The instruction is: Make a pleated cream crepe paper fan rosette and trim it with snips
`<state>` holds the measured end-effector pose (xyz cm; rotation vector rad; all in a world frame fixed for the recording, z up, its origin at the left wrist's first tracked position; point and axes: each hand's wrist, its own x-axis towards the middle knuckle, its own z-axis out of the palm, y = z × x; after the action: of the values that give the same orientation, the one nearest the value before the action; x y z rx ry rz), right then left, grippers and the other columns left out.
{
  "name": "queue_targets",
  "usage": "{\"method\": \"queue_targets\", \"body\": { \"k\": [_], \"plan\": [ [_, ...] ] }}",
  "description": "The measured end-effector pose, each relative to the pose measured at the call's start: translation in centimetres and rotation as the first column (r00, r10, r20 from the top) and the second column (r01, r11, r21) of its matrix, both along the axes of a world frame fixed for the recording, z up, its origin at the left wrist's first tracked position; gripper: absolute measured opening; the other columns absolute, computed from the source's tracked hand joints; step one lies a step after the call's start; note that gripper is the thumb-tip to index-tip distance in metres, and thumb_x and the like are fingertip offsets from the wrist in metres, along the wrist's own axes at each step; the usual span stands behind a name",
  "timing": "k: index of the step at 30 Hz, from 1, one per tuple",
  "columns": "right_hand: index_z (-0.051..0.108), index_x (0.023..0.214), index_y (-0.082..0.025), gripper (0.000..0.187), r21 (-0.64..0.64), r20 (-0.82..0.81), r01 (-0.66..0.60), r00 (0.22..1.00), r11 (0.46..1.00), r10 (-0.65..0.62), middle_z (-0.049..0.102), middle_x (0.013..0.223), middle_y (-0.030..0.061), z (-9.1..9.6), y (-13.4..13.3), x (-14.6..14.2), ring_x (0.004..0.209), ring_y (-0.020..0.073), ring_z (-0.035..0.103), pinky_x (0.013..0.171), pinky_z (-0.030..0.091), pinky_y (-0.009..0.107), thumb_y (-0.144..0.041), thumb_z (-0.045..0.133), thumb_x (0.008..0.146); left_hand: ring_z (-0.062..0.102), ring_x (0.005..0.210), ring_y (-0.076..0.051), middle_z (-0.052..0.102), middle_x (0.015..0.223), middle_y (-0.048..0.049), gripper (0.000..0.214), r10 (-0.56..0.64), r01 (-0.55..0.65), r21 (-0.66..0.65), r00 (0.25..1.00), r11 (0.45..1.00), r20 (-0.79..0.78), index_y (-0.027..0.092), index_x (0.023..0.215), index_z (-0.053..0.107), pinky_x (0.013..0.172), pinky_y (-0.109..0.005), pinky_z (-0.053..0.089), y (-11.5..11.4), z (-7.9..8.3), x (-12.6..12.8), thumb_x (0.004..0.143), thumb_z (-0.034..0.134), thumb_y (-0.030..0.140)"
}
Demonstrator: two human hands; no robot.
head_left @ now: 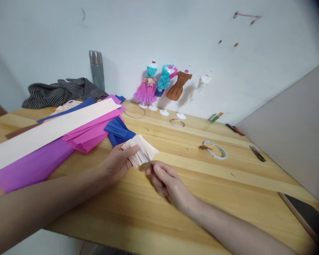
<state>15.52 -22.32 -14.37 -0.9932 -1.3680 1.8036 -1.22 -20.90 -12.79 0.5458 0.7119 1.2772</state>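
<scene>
My left hand (119, 161) is closed on a stack of pleated cream crepe paper (138, 150), the thumb pressing on top and the folds fanning out to the right. In my right hand (166, 179) is a small pair of scissors (151, 162), its thin metal blades against the front right part of the paper. The fingers hide most of the scissors' handles. Just behind the left hand lies a folded piece of dark blue crepe paper (119, 129).
Cream (55, 124), magenta (93, 131) and purple paper (39, 163) lies on the left. Small dress forms (179, 85) stand along the wall near a bottle (97, 71) and striped cloth (61, 92). Right are a tape roll (223, 152), cutter knife (257, 153) and dark flat object (303, 216).
</scene>
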Motion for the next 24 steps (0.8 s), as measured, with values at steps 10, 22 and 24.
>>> {"method": "queue_targets", "body": {
  "k": [10,22,24],
  "plan": [
    [0.052,0.079,-0.016,0.044,-0.013,0.018,0.005,1.000,1.000,-0.005,0.028,0.042,-0.0115,0.05,0.02,0.09,0.036,0.0044,0.016,0.036,0.008,0.021,-0.060,0.054,0.079,0.067,0.092,-0.025,0.073,0.089,-0.0104,0.021,0.017,-0.017,0.005,1.000,1.000,0.001,0.010,0.087,0.071,0.086,-0.034,0.049,0.06,0.08,0.06,0.068,0.076,0.015],
    [0.051,0.078,-0.016,0.045,0.036,0.070,-0.024,0.997,0.999,0.021,0.026,0.044,-0.0115,0.52,-0.17,-0.10,0.038,0.0048,0.017,0.037,0.009,0.022,-0.061,0.056,0.078,0.068,0.085,-0.020,0.074,0.087,-0.0071,0.018,0.063,-0.063,0.001,0.998,0.998,0.029,0.011,0.087,0.070,0.084,-0.030,0.052,0.13,0.21,0.07,0.070,0.074,0.014],
    [0.051,0.078,-0.016,0.045,0.042,0.073,-0.024,0.997,0.999,0.021,0.027,0.044,-0.0115,0.55,-0.17,-0.16,0.038,0.0049,0.017,0.037,0.009,0.022,-0.061,0.055,0.079,0.068,0.084,-0.020,0.074,0.086,-0.0073,0.017,0.058,-0.058,0.000,0.998,0.998,0.028,0.011,0.086,0.070,0.083,-0.030,0.052,0.06,0.19,0.11,0.070,0.074,0.014]
  ]
}}
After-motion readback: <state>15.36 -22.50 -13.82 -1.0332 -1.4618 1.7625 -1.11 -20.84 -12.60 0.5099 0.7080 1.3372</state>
